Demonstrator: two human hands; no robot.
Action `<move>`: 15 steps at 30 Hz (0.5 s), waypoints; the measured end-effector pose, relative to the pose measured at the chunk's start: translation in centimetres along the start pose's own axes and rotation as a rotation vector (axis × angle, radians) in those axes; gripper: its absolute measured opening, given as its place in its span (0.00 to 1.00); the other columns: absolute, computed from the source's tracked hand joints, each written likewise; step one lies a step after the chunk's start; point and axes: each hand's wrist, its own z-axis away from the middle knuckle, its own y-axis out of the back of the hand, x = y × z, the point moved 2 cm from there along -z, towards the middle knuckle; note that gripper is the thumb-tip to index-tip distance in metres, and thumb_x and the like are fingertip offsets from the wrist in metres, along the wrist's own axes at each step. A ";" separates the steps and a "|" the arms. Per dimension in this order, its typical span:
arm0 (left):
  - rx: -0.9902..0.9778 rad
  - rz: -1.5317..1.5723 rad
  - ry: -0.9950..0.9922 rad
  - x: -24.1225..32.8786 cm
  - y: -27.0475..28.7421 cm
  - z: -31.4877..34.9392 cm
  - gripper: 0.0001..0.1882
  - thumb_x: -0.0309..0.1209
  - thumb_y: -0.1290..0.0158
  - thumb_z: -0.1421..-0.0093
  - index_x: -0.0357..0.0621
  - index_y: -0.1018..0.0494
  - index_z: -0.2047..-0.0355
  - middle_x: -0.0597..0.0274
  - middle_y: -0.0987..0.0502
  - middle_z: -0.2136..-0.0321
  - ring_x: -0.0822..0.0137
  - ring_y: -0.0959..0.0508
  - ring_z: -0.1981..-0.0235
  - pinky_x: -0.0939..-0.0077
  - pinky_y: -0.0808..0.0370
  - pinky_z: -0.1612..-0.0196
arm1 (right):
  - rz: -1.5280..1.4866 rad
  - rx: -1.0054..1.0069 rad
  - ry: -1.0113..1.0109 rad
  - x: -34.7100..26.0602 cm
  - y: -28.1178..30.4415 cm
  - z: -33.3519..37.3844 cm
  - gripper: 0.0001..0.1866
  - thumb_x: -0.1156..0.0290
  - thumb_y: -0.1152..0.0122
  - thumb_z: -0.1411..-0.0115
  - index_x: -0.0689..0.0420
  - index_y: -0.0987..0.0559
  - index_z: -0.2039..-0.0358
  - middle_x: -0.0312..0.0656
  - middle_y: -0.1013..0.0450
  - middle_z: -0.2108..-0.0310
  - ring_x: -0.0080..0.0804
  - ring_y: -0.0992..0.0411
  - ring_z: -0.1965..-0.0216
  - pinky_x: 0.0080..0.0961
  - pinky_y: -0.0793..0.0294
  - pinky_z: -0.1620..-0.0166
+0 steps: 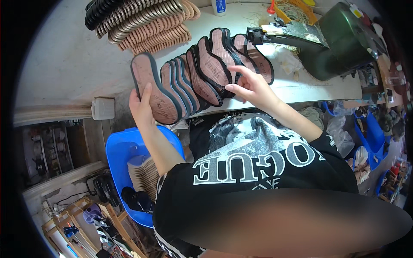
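Note:
A row of shoe soles [211, 71] with pinkish-brown faces and dark edges leans overlapping along the front of the white table. At its left end my left hand [143, 105] grips one shoe sole [151, 81], thumb lying on its face and fingers behind its edge. My right hand [251, 88] is over the right part of the row. Its thumb and forefinger are spread apart, close to the soles' edges, and nothing shows between them. Whether its fingertips touch a sole I cannot tell.
Stacked ribbed soles [148, 26] in black, bronze and pink stand at the back left. A dark green sewing machine [333, 47] occupies the table's right. Behind are a white bottle [219, 7] and a yellow basket [297, 13]. A blue tub [114, 150] with pale soles stands below, left.

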 end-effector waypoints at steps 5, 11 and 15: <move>-0.245 0.317 -0.007 1.6 -10.2 3.0 0.20 0.31 0.42 0.44 0.36 0.33 0.54 0.60 0.26 0.61 0.73 0.27 0.62 0.79 0.31 0.55 | -0.390 -0.138 0.143 -1.9 -0.7 0.2 0.27 0.63 0.38 0.44 0.63 0.33 0.48 0.43 0.26 0.63 0.24 0.29 0.61 0.20 0.31 0.56; -0.514 0.433 0.046 -1.1 -15.4 4.0 0.19 0.33 0.45 0.41 0.36 0.34 0.53 0.59 0.26 0.58 0.71 0.26 0.59 0.78 0.31 0.54 | -0.559 0.040 0.108 -2.4 0.3 1.1 0.15 0.68 0.38 0.44 0.67 0.25 0.62 0.36 0.26 0.71 0.16 0.32 0.68 0.18 0.30 0.64; -0.559 0.156 -0.081 0.3 -18.0 4.0 0.23 0.33 0.44 0.42 0.33 0.36 0.51 0.56 0.28 0.56 0.68 0.26 0.58 0.76 0.30 0.53 | -0.300 -0.022 0.167 -0.8 3.1 2.5 0.14 0.67 0.37 0.45 0.64 0.23 0.63 0.32 0.26 0.72 0.15 0.34 0.68 0.18 0.32 0.64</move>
